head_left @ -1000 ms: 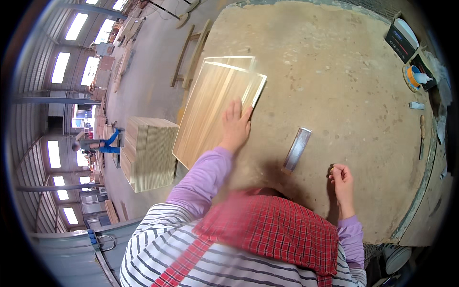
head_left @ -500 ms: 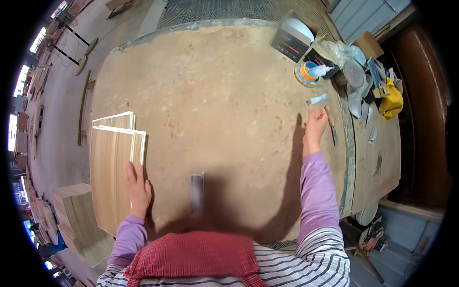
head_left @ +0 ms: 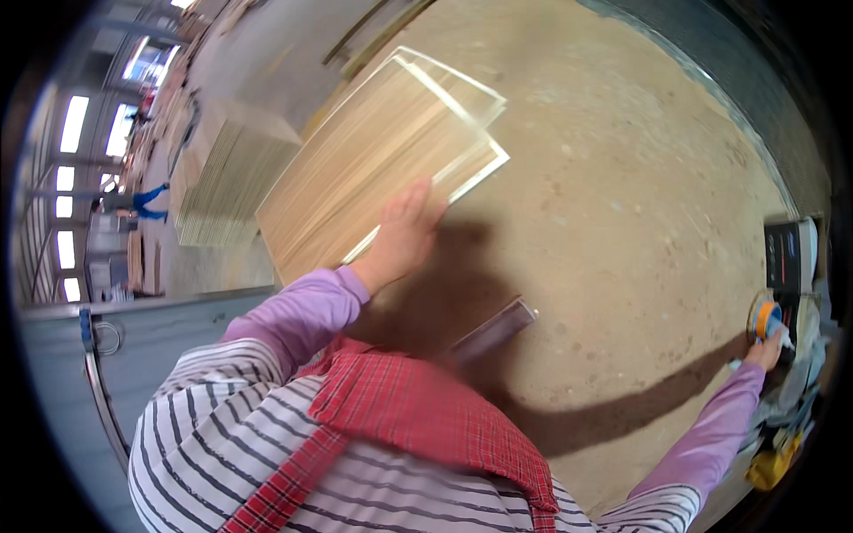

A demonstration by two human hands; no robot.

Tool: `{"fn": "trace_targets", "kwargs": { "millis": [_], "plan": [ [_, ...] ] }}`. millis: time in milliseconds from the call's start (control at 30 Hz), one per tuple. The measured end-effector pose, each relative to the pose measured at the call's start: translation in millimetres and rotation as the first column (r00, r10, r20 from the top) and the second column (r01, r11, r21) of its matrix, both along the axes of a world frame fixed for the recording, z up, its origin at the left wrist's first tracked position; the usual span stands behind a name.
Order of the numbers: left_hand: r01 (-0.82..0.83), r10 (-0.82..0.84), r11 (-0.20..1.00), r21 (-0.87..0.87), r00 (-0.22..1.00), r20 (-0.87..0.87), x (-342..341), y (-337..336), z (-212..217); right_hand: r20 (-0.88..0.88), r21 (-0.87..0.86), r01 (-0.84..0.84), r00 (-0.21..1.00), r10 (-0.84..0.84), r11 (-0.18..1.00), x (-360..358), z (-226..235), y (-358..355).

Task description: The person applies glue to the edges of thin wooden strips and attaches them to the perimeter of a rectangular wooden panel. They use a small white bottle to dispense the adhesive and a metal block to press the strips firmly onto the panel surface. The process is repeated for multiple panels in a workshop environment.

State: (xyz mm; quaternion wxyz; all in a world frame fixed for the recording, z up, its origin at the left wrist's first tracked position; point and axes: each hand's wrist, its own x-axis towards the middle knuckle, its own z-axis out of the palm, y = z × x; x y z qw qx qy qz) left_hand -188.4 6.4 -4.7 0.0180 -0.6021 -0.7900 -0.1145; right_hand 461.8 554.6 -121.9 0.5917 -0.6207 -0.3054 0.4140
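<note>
L hand [head_left: 404, 233] is resting open on panels [head_left: 378, 155], 11 o'clock; R hand [head_left: 764, 354] is overlapping bottle [head_left: 779, 330], ~4 o'clock, can't tell if gripping.

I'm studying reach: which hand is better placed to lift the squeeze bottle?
Probably the right hand: it's at the squeeze bottle, while the left hand rests on a wood-grain panel.

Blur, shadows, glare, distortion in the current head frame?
Head view: fisheye, corners black; windows blown out; long shadow runs from the right hand across the table. Head view, blur: apron top and the dark bar's near end look smeared.
</note>
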Motion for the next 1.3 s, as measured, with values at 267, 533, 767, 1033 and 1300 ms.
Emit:
{"fn": "trace_targets", "kwargs": {
  "millis": [267, 533, 767, 1033, 1300],
  "plan": [
    [-0.128, 0.087, 0.95, 0.286, 0.985, 0.152, -37, 1, 17, 0.324, 0.254, -0.026, 0.944, -0.059, 0.967, -112, 90, -87],
    [-0.193, 0.198, 0.973, 0.126, 0.98, -0.026, -102, 64, 1, 0.13, -0.032, -0.851, 0.516, 0.847, 0.524, -383, 113, -385],
    [-0.185, 0.18, 0.969, 0.165, 0.983, 0.045, -103, 62, -1, -0.004, -0.105, -0.926, 0.366, 0.931, 0.364, -502, 120, -479],
    [-0.196, 0.189, 0.967, 0.16, 0.98, 0.058, -103, 63, -2, -0.104, -0.183, -0.923, 0.362, 0.926, 0.34, -529, 115, -487],
    [-0.204, 0.196, 0.971, 0.126, 0.978, 0.072, -103, 63, 2, -0.088, -0.185, -0.902, 0.41, 0.908, 0.389, -537, 109, -493]
  ]
}}
